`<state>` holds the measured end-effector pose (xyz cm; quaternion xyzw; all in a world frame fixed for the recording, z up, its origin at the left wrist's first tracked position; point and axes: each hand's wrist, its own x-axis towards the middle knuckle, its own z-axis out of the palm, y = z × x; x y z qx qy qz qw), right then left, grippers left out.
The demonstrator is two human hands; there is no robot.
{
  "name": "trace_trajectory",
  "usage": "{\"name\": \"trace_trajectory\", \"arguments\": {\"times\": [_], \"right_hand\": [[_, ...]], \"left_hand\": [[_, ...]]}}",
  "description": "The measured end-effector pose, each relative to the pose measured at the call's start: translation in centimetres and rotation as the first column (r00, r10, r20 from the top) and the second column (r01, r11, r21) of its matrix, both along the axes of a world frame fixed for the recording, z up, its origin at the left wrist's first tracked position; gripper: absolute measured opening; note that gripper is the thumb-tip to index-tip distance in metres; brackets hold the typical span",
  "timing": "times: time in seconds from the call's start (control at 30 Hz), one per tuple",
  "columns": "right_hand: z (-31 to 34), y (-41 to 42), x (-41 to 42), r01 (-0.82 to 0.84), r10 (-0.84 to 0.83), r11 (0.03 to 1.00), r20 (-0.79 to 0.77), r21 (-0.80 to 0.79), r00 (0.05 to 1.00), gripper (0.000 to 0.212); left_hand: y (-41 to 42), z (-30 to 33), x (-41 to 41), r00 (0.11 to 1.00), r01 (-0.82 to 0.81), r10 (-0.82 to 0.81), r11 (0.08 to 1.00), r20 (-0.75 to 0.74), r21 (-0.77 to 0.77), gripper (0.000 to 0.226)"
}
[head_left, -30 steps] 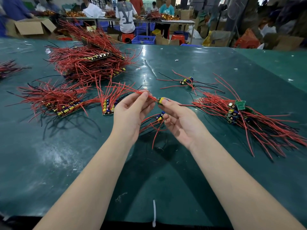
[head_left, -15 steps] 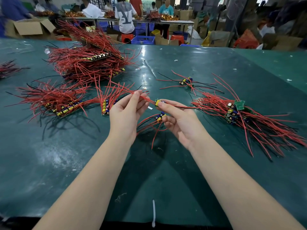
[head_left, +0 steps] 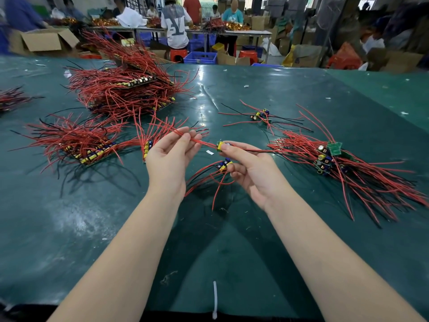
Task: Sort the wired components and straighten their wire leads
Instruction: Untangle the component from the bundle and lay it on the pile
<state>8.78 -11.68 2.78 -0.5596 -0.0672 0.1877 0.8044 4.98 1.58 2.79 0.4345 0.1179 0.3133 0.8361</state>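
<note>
While pinching the small board in the right hand just left of the loose pile, with the left hand nipping its red wire: mid-straightening; next, likely draw along, then stack.

The wire pile at the counter's left edge is cut off by the frame. The right hand hides part of a second component. Markings on the green boards are too small to read.
</note>
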Motion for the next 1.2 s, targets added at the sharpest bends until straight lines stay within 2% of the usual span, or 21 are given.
{"name": "trace_trajectory", "arguments": {"times": [0.4,0.63,0.73,0.93,1.2], "right_hand": [[-0.1,-0.1,0.1,0.000,0.000,1.000,0.003,-0.026,1.000,0.016],[-0.1,-0.2,0.2,0.001,-0.001,0.999,0.000,-0.047,1.000,0.012],[-0.1,-0.3,0.2,0.000,-0.001,0.999,-0.004,-0.054,1.000,0.011],[0.0,-0.8,0.5,0.019,-0.019,1.000,-0.027,-0.001,0.999,0.015],[0.0,-0.9,0.8,0.031,-0.022,0.991,-0.066,0.131,0.998,0.022]], "left_hand": [[0.4,0.3,0.0,0.999,-0.051,0.051,0.997,0.010,-0.050,0.012],[1.2,0.0,0.1,0.994,-0.105,0.106,0.992,0.010,-0.064,0.021],[1.5,0.1,0.1,0.994,-0.113,0.113,0.990,0.001,-0.087,0.013],[1.5,0.2,0.0,0.992,-0.124,0.124,0.992,0.006,-0.001,0.016],[1.7,0.4,0.0,0.992,-0.124,0.126,0.987,0.014,-0.099,0.019]]}}
